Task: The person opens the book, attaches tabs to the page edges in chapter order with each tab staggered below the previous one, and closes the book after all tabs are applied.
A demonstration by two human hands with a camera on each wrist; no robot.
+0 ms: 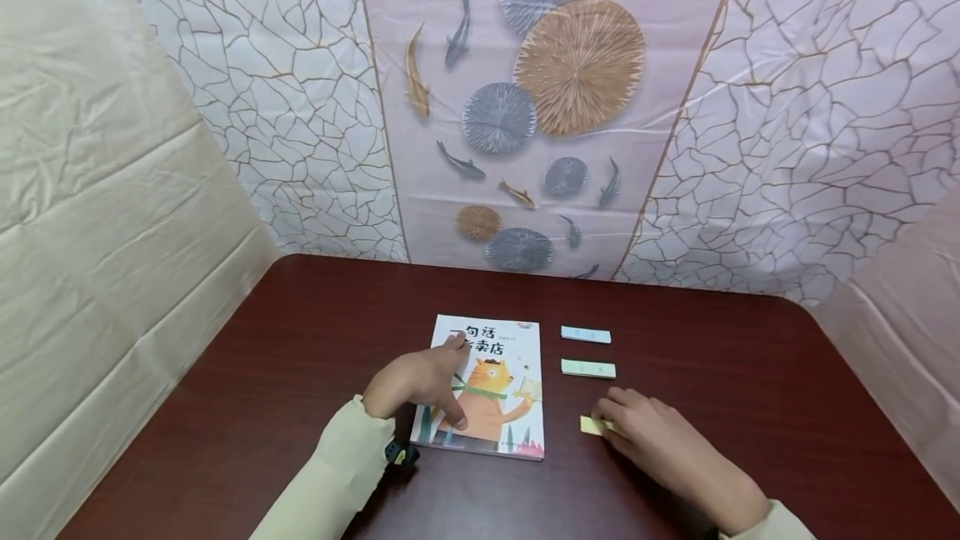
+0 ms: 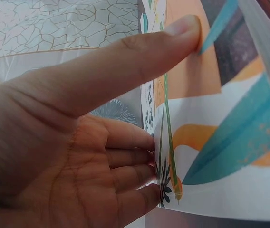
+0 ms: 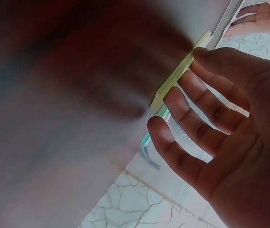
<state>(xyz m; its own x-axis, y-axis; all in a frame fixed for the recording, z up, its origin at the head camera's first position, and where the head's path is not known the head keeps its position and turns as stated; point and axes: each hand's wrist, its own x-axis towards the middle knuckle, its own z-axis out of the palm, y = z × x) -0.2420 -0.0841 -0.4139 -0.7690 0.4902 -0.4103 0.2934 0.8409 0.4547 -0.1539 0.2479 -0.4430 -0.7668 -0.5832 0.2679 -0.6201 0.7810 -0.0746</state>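
A picture book with a white cover and an orange cartoon animal lies on the table. My left hand rests on its left part, thumb and fingers spread over the cover. In the left wrist view the thumb and fingertips touch the cover. To the right of the book lies a small yellow sticky note pad. My right hand holds its right end between thumb and fingers, hiding that end. In the right wrist view the thumb tip meets the edge of the yellow sticky note pad.
Beyond the yellow pad lie a green sticky note strip and a blue one, in a column right of the book. The dark red table ends at a patterned cloth backdrop. Pale cloth walls stand at both sides.
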